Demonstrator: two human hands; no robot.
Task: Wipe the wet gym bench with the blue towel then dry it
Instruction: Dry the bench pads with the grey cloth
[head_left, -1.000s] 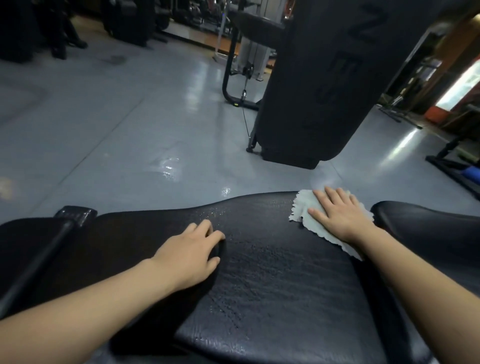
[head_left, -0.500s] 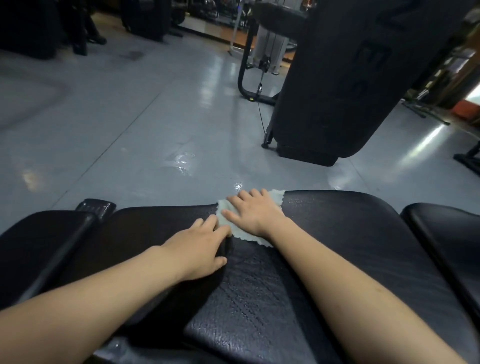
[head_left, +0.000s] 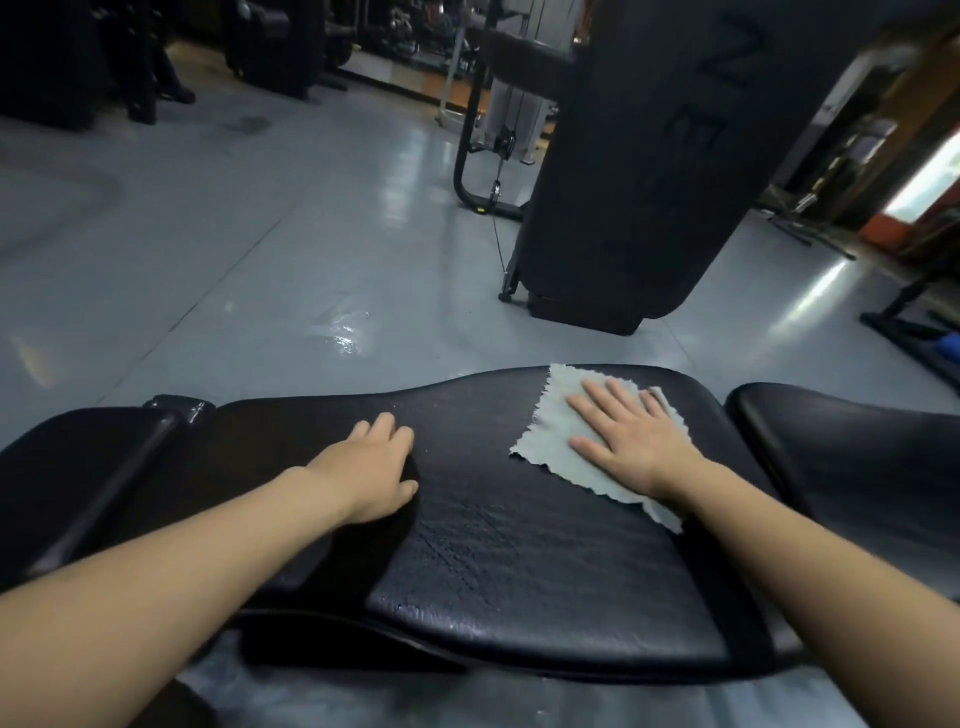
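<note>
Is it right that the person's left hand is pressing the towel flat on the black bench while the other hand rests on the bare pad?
Not quite. The head view shows the right hand pressing the towel flat on the black bench. The left hand is the one resting on the bare pad.

bench (head_left: 519, 545) is black with a crackly leather grain, towel (head_left: 561, 431) looks pale grey-blue, floor (head_left: 260, 260) glossy grey

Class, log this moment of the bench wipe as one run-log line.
stage: wiping | right hand: flat, presses towel on bench pad | left hand: rests on pad edge | floor: wet patch
</note>
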